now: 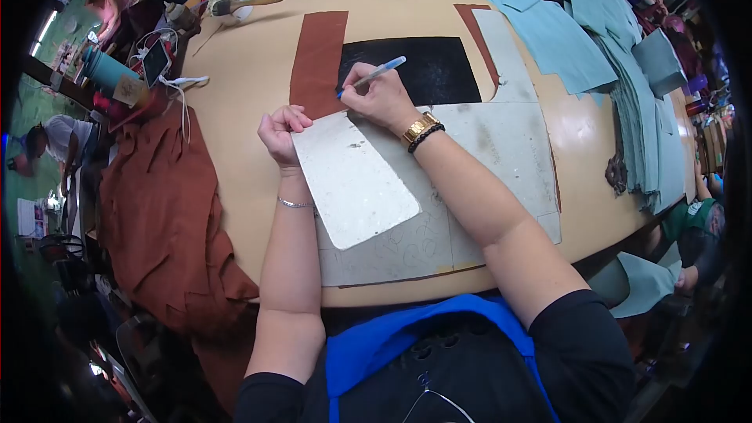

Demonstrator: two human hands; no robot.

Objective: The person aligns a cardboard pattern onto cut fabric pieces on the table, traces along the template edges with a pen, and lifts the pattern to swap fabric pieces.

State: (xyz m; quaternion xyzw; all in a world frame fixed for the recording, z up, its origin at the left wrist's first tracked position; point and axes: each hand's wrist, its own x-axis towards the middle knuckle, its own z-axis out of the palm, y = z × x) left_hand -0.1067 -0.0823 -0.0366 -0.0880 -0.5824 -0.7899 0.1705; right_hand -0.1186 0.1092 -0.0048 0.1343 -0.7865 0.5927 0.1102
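Observation:
My right hand is closed around a pen with a light blue cap end; its tip points down by the black sheet's left edge. My left hand pinches the upper left corner of a white card template with rounded lower corners. The template lies tilted over a large grey board. Beyond the hands, a reddish-brown strip and a black sheet lie side by side. A thin brown piece runs along the board's narrow upper right arm.
Brown material drapes over the table's left edge. Light blue sheets are piled at right. A brush lies at the back left, near a phone with a white cable and a teal cylinder. People are visible at both sides.

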